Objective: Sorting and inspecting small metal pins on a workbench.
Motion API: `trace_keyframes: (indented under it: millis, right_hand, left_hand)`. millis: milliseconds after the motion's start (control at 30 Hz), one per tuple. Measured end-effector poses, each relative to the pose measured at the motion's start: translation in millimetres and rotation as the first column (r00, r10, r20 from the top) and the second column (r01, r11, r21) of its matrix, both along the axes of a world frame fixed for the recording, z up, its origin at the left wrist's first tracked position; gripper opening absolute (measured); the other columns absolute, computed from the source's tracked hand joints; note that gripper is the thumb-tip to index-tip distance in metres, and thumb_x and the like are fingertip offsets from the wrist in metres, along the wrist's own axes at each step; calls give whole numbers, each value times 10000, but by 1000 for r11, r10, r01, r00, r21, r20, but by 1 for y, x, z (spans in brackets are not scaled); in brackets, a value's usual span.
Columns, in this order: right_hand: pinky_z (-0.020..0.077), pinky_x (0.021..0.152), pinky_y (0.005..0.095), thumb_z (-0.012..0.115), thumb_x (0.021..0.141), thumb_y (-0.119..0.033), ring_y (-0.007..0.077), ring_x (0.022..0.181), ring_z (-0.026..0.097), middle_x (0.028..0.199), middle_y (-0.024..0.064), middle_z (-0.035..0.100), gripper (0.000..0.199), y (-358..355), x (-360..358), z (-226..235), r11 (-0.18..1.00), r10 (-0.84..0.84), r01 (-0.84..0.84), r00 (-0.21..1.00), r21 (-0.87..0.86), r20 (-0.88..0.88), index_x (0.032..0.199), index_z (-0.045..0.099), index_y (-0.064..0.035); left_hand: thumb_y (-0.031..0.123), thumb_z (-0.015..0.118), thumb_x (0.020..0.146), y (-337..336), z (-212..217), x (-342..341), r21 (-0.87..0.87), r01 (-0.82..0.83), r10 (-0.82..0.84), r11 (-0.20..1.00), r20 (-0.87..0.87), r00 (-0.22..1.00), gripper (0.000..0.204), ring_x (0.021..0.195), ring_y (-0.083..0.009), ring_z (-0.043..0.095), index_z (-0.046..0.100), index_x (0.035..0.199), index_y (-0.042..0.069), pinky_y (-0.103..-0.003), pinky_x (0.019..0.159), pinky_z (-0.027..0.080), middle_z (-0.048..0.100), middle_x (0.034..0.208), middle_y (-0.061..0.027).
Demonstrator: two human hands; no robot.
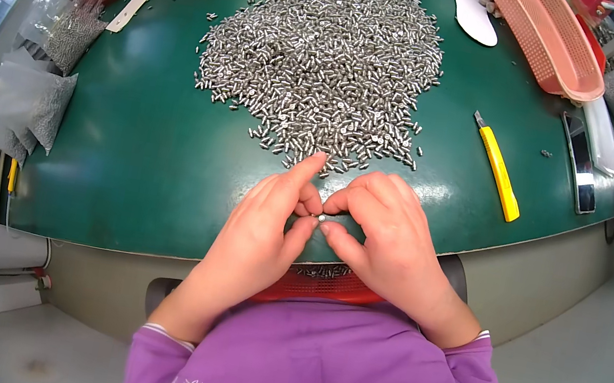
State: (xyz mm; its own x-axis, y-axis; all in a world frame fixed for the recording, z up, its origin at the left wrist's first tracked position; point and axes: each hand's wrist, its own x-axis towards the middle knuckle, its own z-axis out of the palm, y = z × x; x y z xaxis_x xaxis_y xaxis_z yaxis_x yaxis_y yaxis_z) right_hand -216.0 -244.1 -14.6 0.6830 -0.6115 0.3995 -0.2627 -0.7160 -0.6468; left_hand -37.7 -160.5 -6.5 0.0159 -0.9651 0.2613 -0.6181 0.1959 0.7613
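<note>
A small silver metal piece (322,218) sits between the fingertips of both my hands, just above the near edge of the green table. My left hand (268,213) pinches at its left side with thumb and fingers, the index finger stretched up toward the pile. From the other side, my right hand (386,229) has its thumb and index finger close around the same piece. The fingers cover much of it, so its full shape is hidden. Just beyond my fingertips spreads a large pile of small silver metal parts (337,59), short and rounded.
On the right lie a yellow utility knife (499,168) and a phone (579,164), with a pink basket (548,37) farther back. Bags of parts (25,104) line the left edge. A red basket (323,288) with parts rests at my lap below the table edge.
</note>
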Motion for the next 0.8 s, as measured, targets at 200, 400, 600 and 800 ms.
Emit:
trace_keyframes:
  millis: [200,400,600,800]
  right_hand:
    - [467,800,419,792,782,-98,295,919,573,966,61,598,226,-1,0,-3,1000,-13,13,1000,-10,18,961,653,-93]
    - [469,798,419,791,788,-107,293,917,579,968,59,604,217,0,1,-4,1000,-19,19,1000,-17,19,959,659,-96]
    - [479,812,406,805,779,-96,281,915,604,936,62,622,197,1,2,-1,999,-48,47,999,-15,-9,942,697,-90]
    - [451,819,407,782,797,-135,273,930,576,949,46,590,150,4,-7,-1,1000,7,-8,1000,-22,-28,908,683,-119]
  left_hand:
    - [-129,686,818,3,0,2,88,-17,29,996,-134,991,686,892,-142,611,530,1462,48,-297,803,493,672,1000,-31]
    - [-116,685,825,5,-8,4,-32,-60,59,998,-38,998,644,899,-155,615,561,1435,52,-297,792,491,682,982,-31]
    - [-105,693,829,3,-6,0,-22,-79,79,997,-16,997,631,887,-168,607,566,1427,53,-308,783,491,669,939,-24]
    - [-89,727,817,16,-3,-4,0,-13,13,1000,50,999,649,865,-207,605,546,1430,22,-354,800,523,663,911,-50]
